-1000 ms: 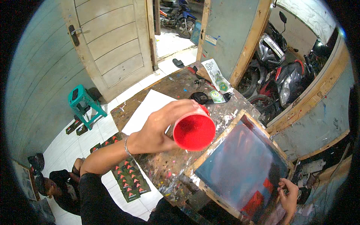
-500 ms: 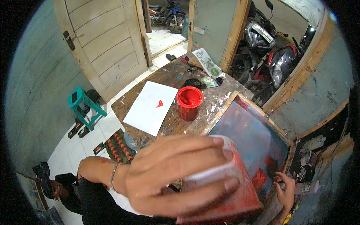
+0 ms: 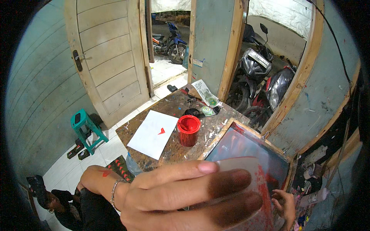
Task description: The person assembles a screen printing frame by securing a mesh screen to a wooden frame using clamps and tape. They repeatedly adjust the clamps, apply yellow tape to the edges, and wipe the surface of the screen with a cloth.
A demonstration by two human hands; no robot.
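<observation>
Close to the camera, my left hand (image 3: 185, 196) grips a flat, translucent scraper (image 3: 246, 163) with red paint smeared down its right side. Two of its fingertips lie in dark shadow or stain, and a chain bracelet circles the wrist. My right hand (image 3: 284, 206) is at the lower right, fingers curled over the edge of a wooden screen frame (image 3: 216, 140). Bluish mesh (image 3: 243, 148) fills that frame, with red paint partly hidden behind the scraper. Left of the frame stands an open red paint can (image 3: 188, 134). Beside it lies a white sheet (image 3: 152, 138) bearing a small red angular mark (image 3: 161, 131).
The worn table (image 3: 154, 106) also carries a printed strip (image 3: 208, 94) and dark items. Left are a green stool (image 3: 86, 131) and a piece with red arrow shapes (image 3: 120, 165). A person (image 3: 61, 210) sits lower left. Bottles and clutter (image 3: 314, 197) line the right. Motorbikes (image 3: 254, 69) stand beyond the openings.
The whole view has tilted upward, so the table and its things sit lower in the picture. My left hand still holds the scraper, now at a different slant. My right hand stays by the frame.
</observation>
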